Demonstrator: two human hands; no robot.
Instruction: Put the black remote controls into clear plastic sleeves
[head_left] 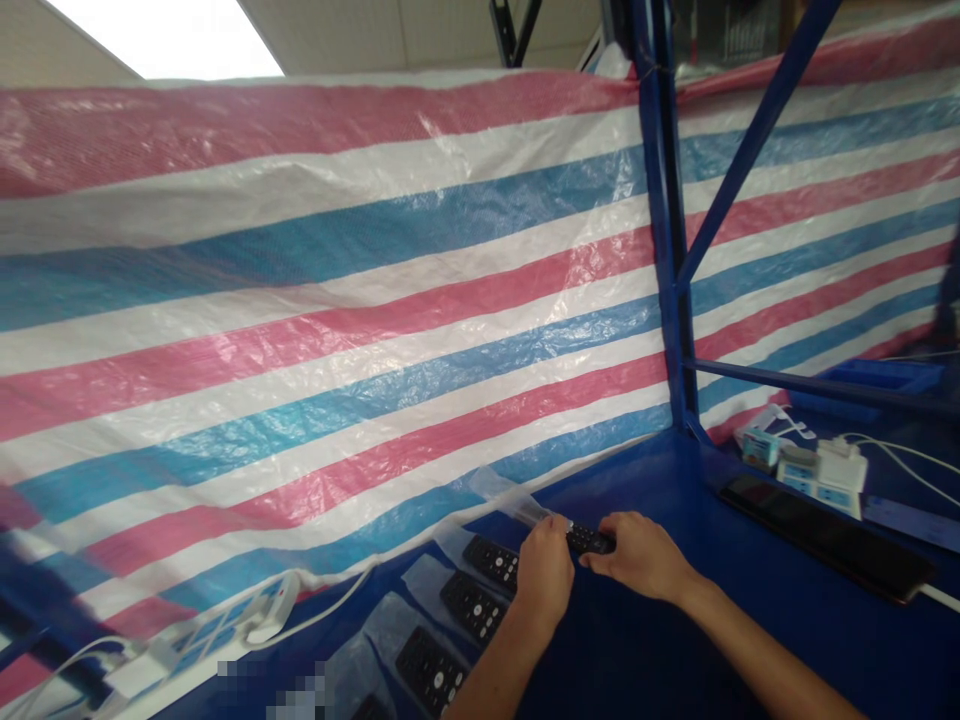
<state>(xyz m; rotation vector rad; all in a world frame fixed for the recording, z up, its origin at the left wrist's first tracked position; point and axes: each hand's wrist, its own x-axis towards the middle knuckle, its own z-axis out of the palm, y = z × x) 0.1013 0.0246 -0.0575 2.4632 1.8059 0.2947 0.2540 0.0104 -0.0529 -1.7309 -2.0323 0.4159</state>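
Observation:
A black remote control (589, 540) is held over the blue table between both hands. My right hand (641, 556) grips its near end. My left hand (545, 573) grips its far end, where a clear plastic sleeve (504, 496) sticks out toward the striped sheet. Just left of my hands, several more black remotes (474, 604) lie in a row, each in a clear sleeve.
A red, white and blue striped tarp (337, 300) walls off the back of the blue table (750, 620). A blue steel post (664, 230) stands at the corner. A long black device (825, 535), small boxes (799, 468) and white cables lie at right. A white power strip (225, 630) sits at left.

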